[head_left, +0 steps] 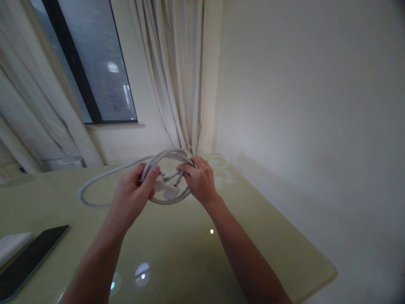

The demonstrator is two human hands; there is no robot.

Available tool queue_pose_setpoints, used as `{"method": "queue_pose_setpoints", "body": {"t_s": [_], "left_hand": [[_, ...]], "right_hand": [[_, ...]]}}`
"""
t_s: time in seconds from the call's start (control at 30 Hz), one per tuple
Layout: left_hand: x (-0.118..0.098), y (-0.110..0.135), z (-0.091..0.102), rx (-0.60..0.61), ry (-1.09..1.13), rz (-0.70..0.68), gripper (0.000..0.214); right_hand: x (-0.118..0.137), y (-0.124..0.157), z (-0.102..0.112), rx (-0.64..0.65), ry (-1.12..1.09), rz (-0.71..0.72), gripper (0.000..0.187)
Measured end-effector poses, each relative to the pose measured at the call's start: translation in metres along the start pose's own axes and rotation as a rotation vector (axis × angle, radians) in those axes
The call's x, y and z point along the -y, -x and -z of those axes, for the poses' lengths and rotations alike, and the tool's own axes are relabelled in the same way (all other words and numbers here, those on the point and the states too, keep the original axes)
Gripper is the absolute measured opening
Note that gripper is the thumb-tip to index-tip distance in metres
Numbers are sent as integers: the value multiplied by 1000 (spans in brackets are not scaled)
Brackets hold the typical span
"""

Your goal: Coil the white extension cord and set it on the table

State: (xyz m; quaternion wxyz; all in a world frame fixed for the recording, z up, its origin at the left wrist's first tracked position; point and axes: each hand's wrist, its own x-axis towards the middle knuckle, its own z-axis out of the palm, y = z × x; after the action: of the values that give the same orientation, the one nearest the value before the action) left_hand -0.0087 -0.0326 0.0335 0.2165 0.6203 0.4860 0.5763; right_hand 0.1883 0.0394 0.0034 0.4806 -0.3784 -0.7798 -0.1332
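Observation:
A pale grey power cord (169, 202) is wound into a loose coil held above the table (177, 249). My left hand (136, 185) is closed around the coil's left side, thumb on top. On the coil's upper right, my right hand (201, 175) pinches the cord strands between thumb and fingers. Inside the coil hangs a white plug (171, 192), close to my left fingertips, with a second white end piece beside it partly hidden. One wider loop of the cord reaches out to the left, behind my left hand.
A dark flat device (31, 257) lies at the table's left edge beside a white object (14, 245). A wall (310, 126) runs along the right side. Curtains (177, 71) and a window (95, 55) stand behind the table. The glossy tabletop reflects lights.

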Motion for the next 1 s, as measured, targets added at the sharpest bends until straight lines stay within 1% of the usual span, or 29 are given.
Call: {"method": "queue_pose_setpoints", "body": {"t_s": [0.07,0.13,0.2,0.27,0.33,0.43,0.5,0.6,0.67,0.73,0.83,0.9,1.0], "left_hand": [[5,-2,-1,-89,-118,-46,37],[8,-3,-4,-148,-179,-81,33],[8,-2,-8,-191,-167,-105,29],[7,-1,-11,-227,-89,-112,26],[4,-1,-13,-215,23,-92,25],[2,-2,-12,-138,125,-50,30],[3,-4,-10,-121,120,-28,30],[8,-7,-9,-148,70,-2,30],[13,-10,-10,-165,41,8,33],[16,-11,-12,-145,71,41,37],[18,-12,-14,-28,294,184,46],[16,-11,-16,14,435,259,49],[11,-9,-19,11,550,294,48]], "right_hand": [[3,0,-1,5,-80,8,18],[4,1,1,-32,-123,56,18],[5,2,6,-92,-93,135,17],[5,4,13,-125,-25,219,15],[6,4,20,-121,37,288,14],[10,4,29,-89,86,374,15],[15,4,34,-74,84,439,17],[26,2,40,-54,63,540,20],[31,1,42,-71,58,564,18],[31,0,41,-112,37,528,14],[23,-3,34,-143,-69,380,10],[17,-4,28,-124,-166,260,9],[7,-5,20,-77,-295,127,11]]}}
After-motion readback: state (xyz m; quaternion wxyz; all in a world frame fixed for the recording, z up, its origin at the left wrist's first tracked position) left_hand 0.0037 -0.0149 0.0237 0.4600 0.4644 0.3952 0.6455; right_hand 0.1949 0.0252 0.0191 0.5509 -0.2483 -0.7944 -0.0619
